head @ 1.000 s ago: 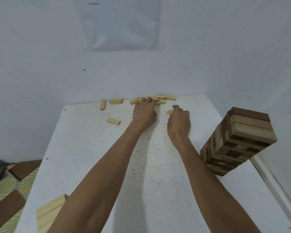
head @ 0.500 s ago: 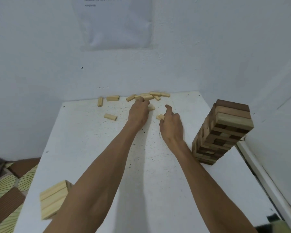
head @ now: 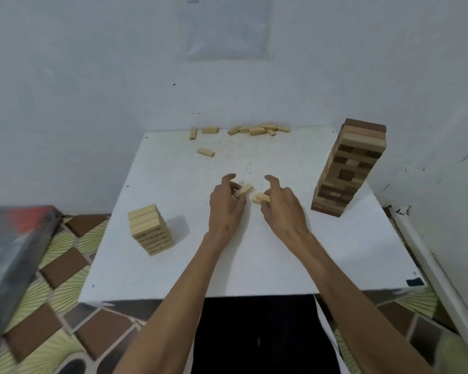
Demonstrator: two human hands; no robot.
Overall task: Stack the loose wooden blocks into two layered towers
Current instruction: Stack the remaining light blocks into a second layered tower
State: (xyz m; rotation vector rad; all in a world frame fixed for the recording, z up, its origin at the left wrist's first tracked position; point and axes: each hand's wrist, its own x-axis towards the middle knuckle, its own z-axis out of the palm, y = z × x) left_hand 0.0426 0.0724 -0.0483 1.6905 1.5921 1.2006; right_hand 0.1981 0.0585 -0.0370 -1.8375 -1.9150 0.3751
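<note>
My left hand (head: 226,205) holds a pale wooden block (head: 245,189) over the middle of the white table (head: 281,255). My right hand (head: 281,205) holds another pale block (head: 260,197) just beside it. A short tower of pale blocks (head: 150,229) stands at the table's left. A tall tower of mixed dark and light blocks (head: 349,166) stands at the right. Several loose pale blocks (head: 257,130) lie along the far edge, and a single loose block (head: 206,152) sits a little nearer.
A white wall rises right behind the table, with a paper sheet (head: 223,28) on it. Patterned floor tiles (head: 60,273) show on the left and front. A dark flat object (head: 11,252) lies at the far left.
Both hands have pulled back from the loose pile at the far edge to the table's middle, each carrying a block. The view has tilted down and back, showing the whole short tower.
</note>
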